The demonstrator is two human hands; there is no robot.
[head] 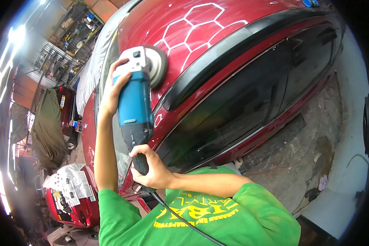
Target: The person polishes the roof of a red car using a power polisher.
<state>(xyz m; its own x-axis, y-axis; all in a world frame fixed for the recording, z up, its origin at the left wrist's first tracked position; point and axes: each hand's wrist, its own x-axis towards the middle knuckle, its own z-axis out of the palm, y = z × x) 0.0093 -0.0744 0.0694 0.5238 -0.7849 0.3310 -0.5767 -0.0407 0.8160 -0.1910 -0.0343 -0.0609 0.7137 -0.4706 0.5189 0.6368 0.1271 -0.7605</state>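
Observation:
A blue electric rotary polisher [133, 98] with a metal gear head lies against the red car roof [150, 30], its round pad [158, 67] tilted on edge towards the paint near the roof's front. My left hand [115, 83] grips the gear head, fingers over its top. My right hand [152, 169] is wrapped round the black rear handle, from which a black power cord [184, 221] runs down across my green shirt. Hexagon-shaped light reflections show on the glossy roof. Whether the pad is turning, I cannot tell.
A black roof rail [215, 58] and dark side windows [227, 117] run beside the polisher. A silver-grey cover [95, 61] lies beyond the windscreen. Other red cars, one with paper sheets [70, 184] on it, stand at left. Shelves [77, 30] hold clutter. A blue-lidded container [310, 3] sits on the roof.

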